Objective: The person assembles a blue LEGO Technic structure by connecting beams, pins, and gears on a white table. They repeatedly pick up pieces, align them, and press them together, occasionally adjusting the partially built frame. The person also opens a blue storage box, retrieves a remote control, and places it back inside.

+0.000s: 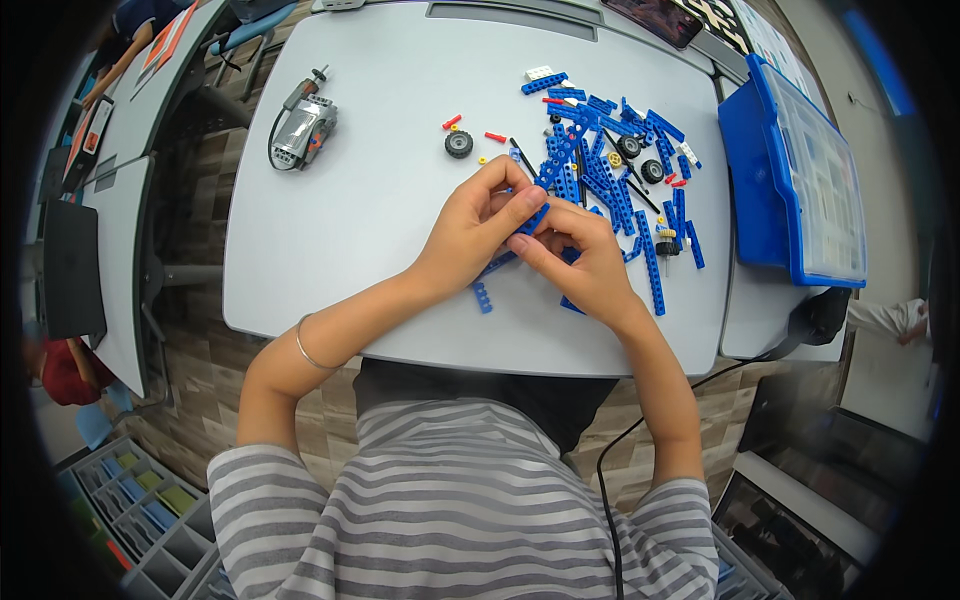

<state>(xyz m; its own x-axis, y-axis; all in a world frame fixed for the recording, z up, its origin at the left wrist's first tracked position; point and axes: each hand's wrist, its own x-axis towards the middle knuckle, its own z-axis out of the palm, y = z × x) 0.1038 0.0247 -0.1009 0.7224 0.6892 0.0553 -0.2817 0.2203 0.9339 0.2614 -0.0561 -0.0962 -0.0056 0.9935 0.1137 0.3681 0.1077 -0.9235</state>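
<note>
My left hand [475, 225] and my right hand [580, 255] meet above the near middle of the white table [370, 200]. Both have their fingers closed on a blue building beam assembly [536, 218], partly hidden by my fingers. A long perforated blue beam [562, 155] slants up and away from the fingertips; I cannot tell whether it is joined to the held part. Under my hands lies a loose toothed blue piece [483, 296]. Beyond and to the right spreads a pile of blue beams [610, 185], with a long blue beam [650, 262] beside my right hand.
A grey motor unit [303, 130] with a cable lies at the far left. Small black wheels [459, 144], red pegs [495, 137] and black rods are scattered around. At the right stands a blue storage box [750, 190] with a clear lid. A phone [655, 20] rests at the far edge.
</note>
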